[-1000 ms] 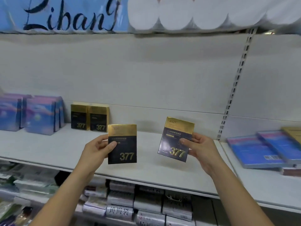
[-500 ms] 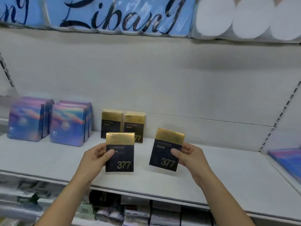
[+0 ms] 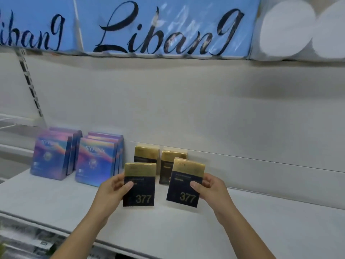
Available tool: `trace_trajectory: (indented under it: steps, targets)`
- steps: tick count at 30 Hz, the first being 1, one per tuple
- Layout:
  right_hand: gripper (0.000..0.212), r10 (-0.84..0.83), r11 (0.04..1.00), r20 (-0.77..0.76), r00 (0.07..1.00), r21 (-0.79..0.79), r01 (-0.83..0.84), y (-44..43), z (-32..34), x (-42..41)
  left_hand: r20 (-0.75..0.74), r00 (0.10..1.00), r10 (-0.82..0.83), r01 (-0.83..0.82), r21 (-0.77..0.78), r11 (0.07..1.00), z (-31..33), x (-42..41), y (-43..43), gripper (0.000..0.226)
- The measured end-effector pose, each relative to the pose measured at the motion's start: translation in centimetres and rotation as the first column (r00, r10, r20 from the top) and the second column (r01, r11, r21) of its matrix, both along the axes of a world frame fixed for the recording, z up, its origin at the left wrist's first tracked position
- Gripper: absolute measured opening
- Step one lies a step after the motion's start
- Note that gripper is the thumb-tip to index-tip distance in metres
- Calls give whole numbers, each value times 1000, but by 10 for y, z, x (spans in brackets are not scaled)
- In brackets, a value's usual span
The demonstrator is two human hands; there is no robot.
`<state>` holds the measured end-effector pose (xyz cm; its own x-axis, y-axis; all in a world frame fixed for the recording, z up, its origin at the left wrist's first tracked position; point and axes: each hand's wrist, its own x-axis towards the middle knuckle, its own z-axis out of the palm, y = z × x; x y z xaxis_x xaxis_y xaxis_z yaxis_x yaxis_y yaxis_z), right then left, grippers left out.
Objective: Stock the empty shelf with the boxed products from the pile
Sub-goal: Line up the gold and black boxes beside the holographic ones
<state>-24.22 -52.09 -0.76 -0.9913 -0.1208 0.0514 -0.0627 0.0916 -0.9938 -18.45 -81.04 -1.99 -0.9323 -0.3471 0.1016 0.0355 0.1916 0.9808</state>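
My left hand [image 3: 110, 191] grips a black-and-gold box marked 377 [image 3: 139, 184] by its left edge, upright, above the white shelf [image 3: 186, 225]. My right hand [image 3: 212, 189] grips a second 377 box [image 3: 185, 182] by its right edge, tilted slightly. Directly behind them, two more black-and-gold boxes [image 3: 146, 154] [image 3: 168, 165] stand against the back panel, partly hidden by the held ones.
Two groups of purple-blue boxes [image 3: 54, 154] [image 3: 97, 161] stand upright at the shelf's left. A blue banner [image 3: 164, 27] and white round packs [image 3: 302, 28] sit on the shelf above. Packaged goods [image 3: 37, 242] show on the shelf below. Bare white shelf extends to the right.
The view has swung left and closer. Both hands have carried their 377 boxes toward the two boxes standing at the back, and now overlap them.
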Motion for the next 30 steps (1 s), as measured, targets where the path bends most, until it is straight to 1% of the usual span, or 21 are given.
trace_trajectory:
  steps: [3,7,13,15,20,26,30]
  targets:
    - [21,-32,999,-23,999,8,32,-13,1,-12,-25,1000,-14,13,-41,999,-3,-19,-7,28]
    - [22,-79,995,-17,997,56,80,-35,-7,-19,-6,1000,-6,6,-80,997,-14,-45,-17,24]
    - [22,-148,980,-51,988,124,153,-56,-13,-32,-2,999,33,-33,-153,988,-23,-71,-33,48]
    - [27,-175,969,-72,982,162,184,-62,-16,-35,-12,999,45,-47,-170,984,-25,-77,-38,50]
    - [33,-246,925,-152,957,257,278,-66,-24,-40,-29,998,59,-64,-214,975,-30,-88,-38,49]
    - [57,-308,887,-249,918,274,372,-70,-20,-41,-63,996,68,-82,-275,958,-28,-95,-36,45]
    - [55,-316,866,-301,900,296,403,-73,-19,-43,-82,995,58,-79,-279,957,-31,-99,-37,41]
